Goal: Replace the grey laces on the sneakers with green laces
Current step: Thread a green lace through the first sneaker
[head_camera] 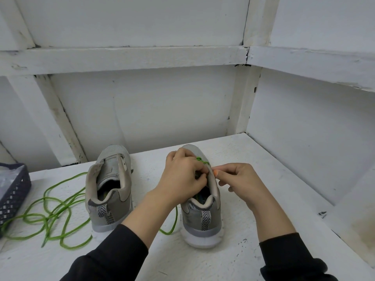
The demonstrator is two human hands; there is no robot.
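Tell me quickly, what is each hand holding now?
Left hand: closed, pinching the green lace at the eyelets.
Right hand: closed, pinching the upper edge of the half-laced sneaker.

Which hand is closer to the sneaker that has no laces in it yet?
Left. The left hand pinches the green lace over the other sneaker, right beside the unlaced sneaker; the right hand holds that other sneaker's far edge, further off.

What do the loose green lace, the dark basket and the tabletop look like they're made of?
Green lace: matte woven cord, probably; slightly fuzzy, limp loops. Basket: likely moulded plastic; regular lattice holes. Tabletop: white-painted, maybe wood; rough surface with dark chips.
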